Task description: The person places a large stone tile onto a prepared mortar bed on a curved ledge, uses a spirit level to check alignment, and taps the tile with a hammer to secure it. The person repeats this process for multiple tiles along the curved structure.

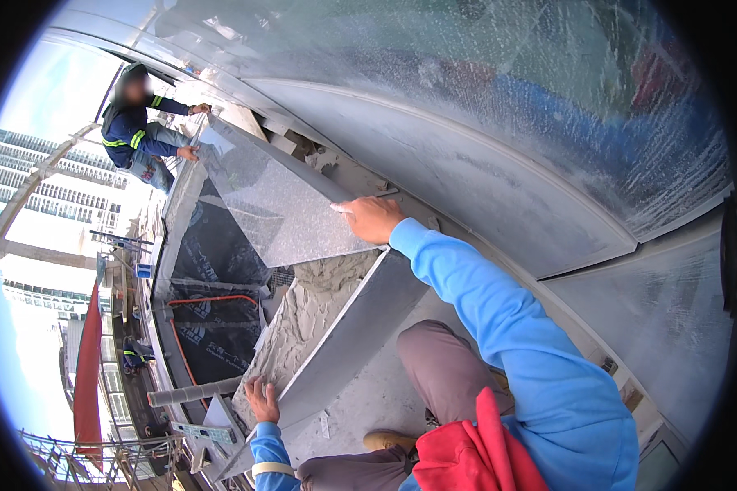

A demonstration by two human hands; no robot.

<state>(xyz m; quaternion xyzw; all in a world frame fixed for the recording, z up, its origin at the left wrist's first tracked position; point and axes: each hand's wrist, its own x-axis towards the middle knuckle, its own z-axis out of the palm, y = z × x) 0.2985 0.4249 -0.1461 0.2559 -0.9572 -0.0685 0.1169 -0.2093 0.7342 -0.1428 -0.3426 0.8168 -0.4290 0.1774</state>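
Note:
A grey speckled stone slab (278,192) stretches tilted between me and a co-worker (143,131) at the far left. My right hand (373,219) is closed on its near corner, thumb on the upper face. The co-worker, in a dark jacket with reflective bands, has both hands at the slab's far end. Below its near edge, wet grey mortar (315,315) lies rough and ridged along a low wall, part of it hidden by the slab. A grey panel (344,344) faces the wall on my side. My left hand (262,399), fingers apart, rests at the wall's near end beside the mortar.
Dusty glass panels (467,164) rise along the right. Beyond the wall, a dark sheet-lined recess (217,254) holds an orange hose (213,299). A grey pipe (192,393) reaches toward my left hand. Rubble (303,151) lies between slab and glass.

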